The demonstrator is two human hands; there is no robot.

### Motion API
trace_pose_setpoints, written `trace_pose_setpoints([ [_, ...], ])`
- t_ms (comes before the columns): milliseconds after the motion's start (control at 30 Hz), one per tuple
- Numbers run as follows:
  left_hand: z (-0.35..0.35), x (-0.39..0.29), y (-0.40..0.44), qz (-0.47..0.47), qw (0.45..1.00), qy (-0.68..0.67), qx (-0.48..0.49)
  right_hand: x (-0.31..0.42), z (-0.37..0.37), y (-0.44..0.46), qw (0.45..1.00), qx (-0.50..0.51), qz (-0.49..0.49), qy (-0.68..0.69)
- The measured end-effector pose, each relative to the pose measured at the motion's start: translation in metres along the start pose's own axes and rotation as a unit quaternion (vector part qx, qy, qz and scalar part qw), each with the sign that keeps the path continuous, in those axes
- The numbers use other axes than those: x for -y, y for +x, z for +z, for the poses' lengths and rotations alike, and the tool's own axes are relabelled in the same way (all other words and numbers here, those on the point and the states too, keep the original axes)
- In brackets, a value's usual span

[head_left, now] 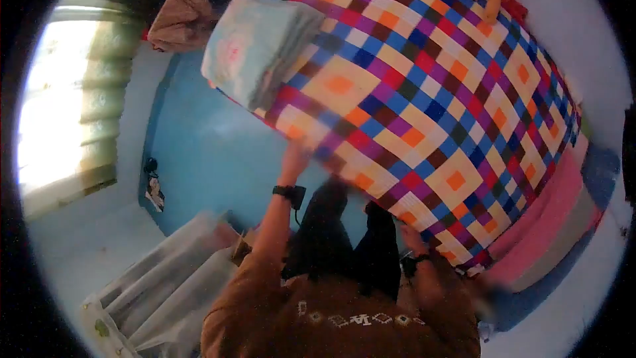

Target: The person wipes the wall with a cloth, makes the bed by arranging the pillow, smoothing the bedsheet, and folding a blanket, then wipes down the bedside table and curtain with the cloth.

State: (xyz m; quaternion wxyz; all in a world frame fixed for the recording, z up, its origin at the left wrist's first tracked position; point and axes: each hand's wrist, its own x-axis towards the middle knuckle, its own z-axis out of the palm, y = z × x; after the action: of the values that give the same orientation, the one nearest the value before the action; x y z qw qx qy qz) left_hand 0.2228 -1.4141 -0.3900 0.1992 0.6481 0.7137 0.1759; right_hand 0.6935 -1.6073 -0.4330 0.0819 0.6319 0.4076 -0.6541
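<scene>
A bedspread (411, 113) in many-coloured checks covers the bed. My left hand (295, 158), a dark band on its wrist, is at the bedspread's near edge, its blurred fingers apparently closed on the cloth. Farther right along that edge is my right hand (413, 241), also with a dark wristband; its fingers are partly hidden, so I cannot tell whether they grip. On the bedspread's far left corner lies a folded pale green blanket (255, 46) with a pink mark.
Blue floor (218, 139) stretches left of my dark-trousered legs (324, 225). A curtained window (66, 106) is on the left wall. Whitish translucent sheeting (172, 278) covers something at lower left. Pink bedding (550, 219) shows at the bed's right end, and a brown cloth (182, 16) lies at the back.
</scene>
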Motion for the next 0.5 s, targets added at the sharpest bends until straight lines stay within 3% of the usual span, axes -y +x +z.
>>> trace_pose_setpoints([
  [33,-0.013,0.007,0.008,0.025,0.999,0.029,-0.011,-0.066,0.009,0.012,0.996,-0.07,-0.03,0.04],
  [67,-0.027,0.014,0.021,0.053,0.997,0.057,-0.023,-0.108,0.007,0.018,0.991,-0.107,-0.065,-0.044],
  [100,-0.037,0.023,0.039,0.083,0.992,0.084,-0.034,-0.134,0.002,0.024,0.976,-0.148,-0.097,-0.126],
  [133,-0.047,0.032,0.058,0.073,0.994,0.077,-0.039,-0.131,-0.005,0.007,0.977,-0.141,-0.068,-0.145],
  [200,-0.07,0.048,0.098,0.049,0.996,0.059,-0.042,-0.114,-0.013,-0.025,0.985,-0.125,0.004,-0.118],
  [300,-0.151,0.017,0.17,0.017,0.992,0.117,0.037,-0.082,0.003,-0.055,0.985,-0.132,0.067,-0.089],
  [400,-0.163,0.079,0.226,-0.07,0.989,-0.05,-0.117,-0.018,0.044,-0.061,0.983,-0.153,0.085,-0.057],
  [500,-0.16,0.217,0.271,-0.067,0.968,-0.159,-0.182,0.072,0.08,-0.029,0.979,-0.192,0.056,-0.026],
])
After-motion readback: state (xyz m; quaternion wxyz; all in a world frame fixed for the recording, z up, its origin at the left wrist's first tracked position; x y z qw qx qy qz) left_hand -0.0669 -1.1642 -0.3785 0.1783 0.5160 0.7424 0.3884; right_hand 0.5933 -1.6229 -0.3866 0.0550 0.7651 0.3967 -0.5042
